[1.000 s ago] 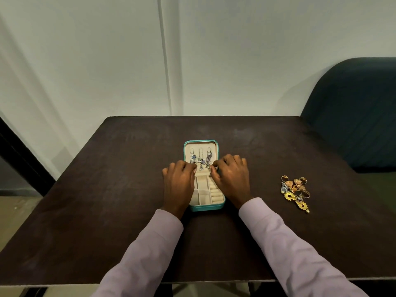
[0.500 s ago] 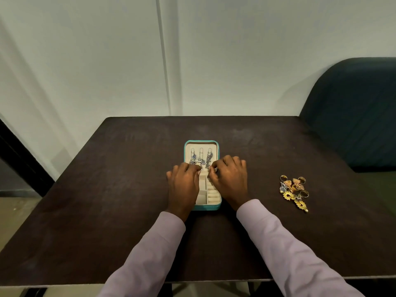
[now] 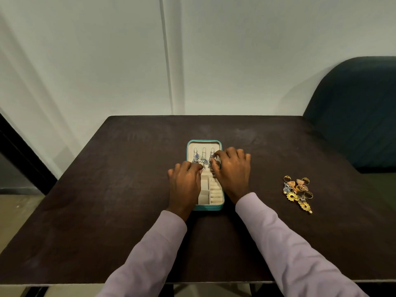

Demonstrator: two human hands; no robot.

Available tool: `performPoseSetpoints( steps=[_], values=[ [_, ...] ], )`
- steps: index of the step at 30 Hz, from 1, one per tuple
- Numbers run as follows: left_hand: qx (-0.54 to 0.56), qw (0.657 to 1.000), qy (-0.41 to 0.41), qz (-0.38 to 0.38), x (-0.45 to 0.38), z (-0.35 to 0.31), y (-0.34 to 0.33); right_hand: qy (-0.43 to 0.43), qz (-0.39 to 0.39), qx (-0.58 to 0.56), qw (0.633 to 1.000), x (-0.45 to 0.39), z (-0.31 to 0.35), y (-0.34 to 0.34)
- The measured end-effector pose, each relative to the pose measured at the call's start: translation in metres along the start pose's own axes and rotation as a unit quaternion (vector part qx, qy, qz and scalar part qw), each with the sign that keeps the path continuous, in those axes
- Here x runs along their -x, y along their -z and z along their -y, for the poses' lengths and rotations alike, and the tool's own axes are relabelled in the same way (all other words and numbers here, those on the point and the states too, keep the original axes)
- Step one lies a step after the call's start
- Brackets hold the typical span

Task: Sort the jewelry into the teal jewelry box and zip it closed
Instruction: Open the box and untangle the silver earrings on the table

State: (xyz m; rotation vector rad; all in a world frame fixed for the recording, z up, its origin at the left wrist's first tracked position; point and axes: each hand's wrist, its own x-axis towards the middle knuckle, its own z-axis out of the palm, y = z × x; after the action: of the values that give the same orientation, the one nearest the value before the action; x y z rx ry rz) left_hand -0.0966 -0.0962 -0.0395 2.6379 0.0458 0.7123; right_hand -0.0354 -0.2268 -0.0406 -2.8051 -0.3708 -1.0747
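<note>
The teal jewelry box [image 3: 205, 207] lies open at the table's middle, its cream tray near me and its lid [image 3: 203, 143] flat beyond. Three silver-blue earrings [image 3: 196, 156] hang in a row inside the lid. My left hand [image 3: 185, 185] rests on the tray's left side, with its fingertips at the hinge under the middle earring. My right hand [image 3: 232, 171] covers the box's right edge, and its thumb and forefinger pinch the rightmost earring. A heap of gold rings and earrings [image 3: 297, 191] lies on the table to the right, apart from both hands.
The dark table [image 3: 107, 200] stands against a pale wall. A dark teal chair back [image 3: 355, 112] rises at the right, behind the table's corner. Floor shows past the table's left edge.
My right hand has slid away from me, from the hinge up onto the lid's rightmost earring. My left hand has stayed about where it was on the tray.
</note>
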Motion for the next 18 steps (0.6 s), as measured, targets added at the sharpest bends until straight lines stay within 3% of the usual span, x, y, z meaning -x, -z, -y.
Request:
performPoseSetpoints(
  steps=[18],
  values=[
    [-0.028,0.998,-0.025,-0.040,0.000,0.005,-0.009,0.019,-0.054,0.010,0.998,-0.014,-0.002,-0.002]
  ],
)
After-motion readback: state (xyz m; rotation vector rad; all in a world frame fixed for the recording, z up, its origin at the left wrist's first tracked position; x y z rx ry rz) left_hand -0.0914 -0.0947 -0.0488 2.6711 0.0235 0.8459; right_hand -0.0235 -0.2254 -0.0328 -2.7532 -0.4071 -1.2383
